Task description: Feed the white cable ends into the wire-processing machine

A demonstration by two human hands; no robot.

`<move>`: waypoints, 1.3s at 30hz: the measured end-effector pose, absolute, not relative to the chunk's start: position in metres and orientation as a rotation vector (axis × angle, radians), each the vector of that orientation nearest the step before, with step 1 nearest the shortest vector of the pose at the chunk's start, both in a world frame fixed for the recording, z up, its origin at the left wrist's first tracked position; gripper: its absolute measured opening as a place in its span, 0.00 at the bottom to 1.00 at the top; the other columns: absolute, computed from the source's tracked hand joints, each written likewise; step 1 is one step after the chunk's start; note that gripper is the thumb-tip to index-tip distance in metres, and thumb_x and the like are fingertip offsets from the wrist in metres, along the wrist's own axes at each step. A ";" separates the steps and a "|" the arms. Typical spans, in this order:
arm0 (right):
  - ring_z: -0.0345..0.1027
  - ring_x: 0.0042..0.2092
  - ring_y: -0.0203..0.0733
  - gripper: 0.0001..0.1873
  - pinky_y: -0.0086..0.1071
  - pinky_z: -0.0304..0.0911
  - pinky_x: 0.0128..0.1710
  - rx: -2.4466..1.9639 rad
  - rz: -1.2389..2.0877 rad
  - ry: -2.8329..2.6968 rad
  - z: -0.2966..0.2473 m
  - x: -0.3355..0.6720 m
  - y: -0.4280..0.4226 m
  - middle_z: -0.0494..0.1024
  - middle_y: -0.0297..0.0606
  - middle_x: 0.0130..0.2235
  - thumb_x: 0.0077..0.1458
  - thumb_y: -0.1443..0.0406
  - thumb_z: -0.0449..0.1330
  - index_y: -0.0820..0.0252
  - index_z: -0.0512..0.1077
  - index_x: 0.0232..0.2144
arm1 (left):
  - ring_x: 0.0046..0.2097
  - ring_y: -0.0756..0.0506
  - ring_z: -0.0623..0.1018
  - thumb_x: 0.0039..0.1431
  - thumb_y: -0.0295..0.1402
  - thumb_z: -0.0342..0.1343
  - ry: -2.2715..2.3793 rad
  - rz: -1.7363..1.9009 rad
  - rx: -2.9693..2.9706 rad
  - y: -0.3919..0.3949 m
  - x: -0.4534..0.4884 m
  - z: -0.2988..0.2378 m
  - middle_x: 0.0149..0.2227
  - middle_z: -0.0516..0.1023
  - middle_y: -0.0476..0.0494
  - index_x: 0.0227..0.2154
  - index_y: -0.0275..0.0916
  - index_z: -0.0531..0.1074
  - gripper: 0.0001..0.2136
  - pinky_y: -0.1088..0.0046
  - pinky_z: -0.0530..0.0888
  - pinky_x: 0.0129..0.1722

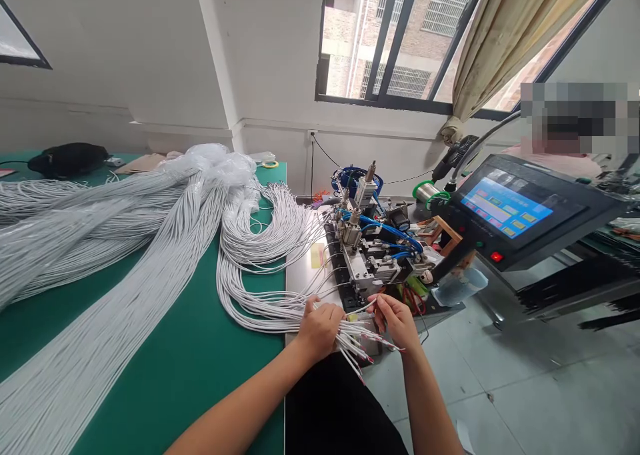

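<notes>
My left hand [318,328] is closed around a bundle of white cables [260,308] whose stripped ends fan out to the right, showing red and white cores. My right hand [396,319] pinches a single white cable [364,306] drawn from that bundle, just in front of the small wire-processing machine [373,255] with blue air hoses. The cables loop back across the green table [165,368] to the left.
Large sheaves of white cable [90,241] cover the green table, some in clear plastic [215,161]. A touchscreen control panel [515,211] with a red button stands to the right. A clear cup [460,287] sits by the machine. Grey floor lies below right, a window behind.
</notes>
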State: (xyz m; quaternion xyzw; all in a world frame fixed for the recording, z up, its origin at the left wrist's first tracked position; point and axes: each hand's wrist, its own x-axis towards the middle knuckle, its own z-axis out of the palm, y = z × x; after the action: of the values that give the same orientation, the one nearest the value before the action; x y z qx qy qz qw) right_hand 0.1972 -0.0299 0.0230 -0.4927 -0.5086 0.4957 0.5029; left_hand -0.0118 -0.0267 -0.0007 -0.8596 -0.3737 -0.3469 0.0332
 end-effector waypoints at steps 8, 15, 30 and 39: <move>0.53 0.18 0.28 0.19 0.26 0.50 0.17 -1.244 1.240 -1.258 0.016 0.214 -0.026 0.78 0.39 0.28 0.51 0.52 0.61 0.63 0.76 0.35 | 0.29 0.47 0.70 0.52 0.28 0.46 -1.259 -0.943 -2.674 -0.026 -0.012 0.001 0.27 0.72 0.48 0.29 0.39 0.67 0.05 0.62 0.55 0.46; 0.63 0.25 0.38 0.16 0.30 0.57 0.25 -1.566 0.805 -1.609 0.005 0.219 -0.018 0.75 0.37 0.25 0.50 0.54 0.60 0.62 0.76 0.31 | 0.27 0.47 0.71 0.49 0.29 0.49 -1.272 -0.860 -2.702 -0.026 -0.013 0.000 0.26 0.74 0.48 0.38 0.37 0.69 0.12 0.61 0.55 0.47; 0.55 0.27 0.34 0.18 0.27 0.53 0.27 -1.303 1.031 -1.526 -0.017 0.208 0.001 0.61 0.29 0.24 0.54 0.51 0.55 0.58 0.62 0.24 | 0.33 0.44 0.72 0.46 0.24 0.51 -1.374 -0.797 -2.617 -0.028 -0.011 0.002 0.28 0.75 0.45 0.47 0.41 0.71 0.22 0.58 0.54 0.48; 0.51 0.27 0.34 0.17 0.27 0.50 0.27 -1.354 0.958 -1.615 -0.015 0.211 0.002 0.58 0.28 0.23 0.55 0.53 0.54 0.58 0.62 0.23 | 0.37 0.41 0.71 0.46 0.24 0.51 -1.441 -0.697 -2.658 -0.032 -0.015 0.007 0.31 0.75 0.42 0.51 0.42 0.69 0.25 0.55 0.54 0.48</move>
State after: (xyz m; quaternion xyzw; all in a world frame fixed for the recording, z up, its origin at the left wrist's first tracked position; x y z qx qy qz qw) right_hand 0.2113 0.0015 -0.0148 -0.5356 -0.6389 0.3790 0.4016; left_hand -0.0151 -0.0317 0.0073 -0.8565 -0.4644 -0.2245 0.0191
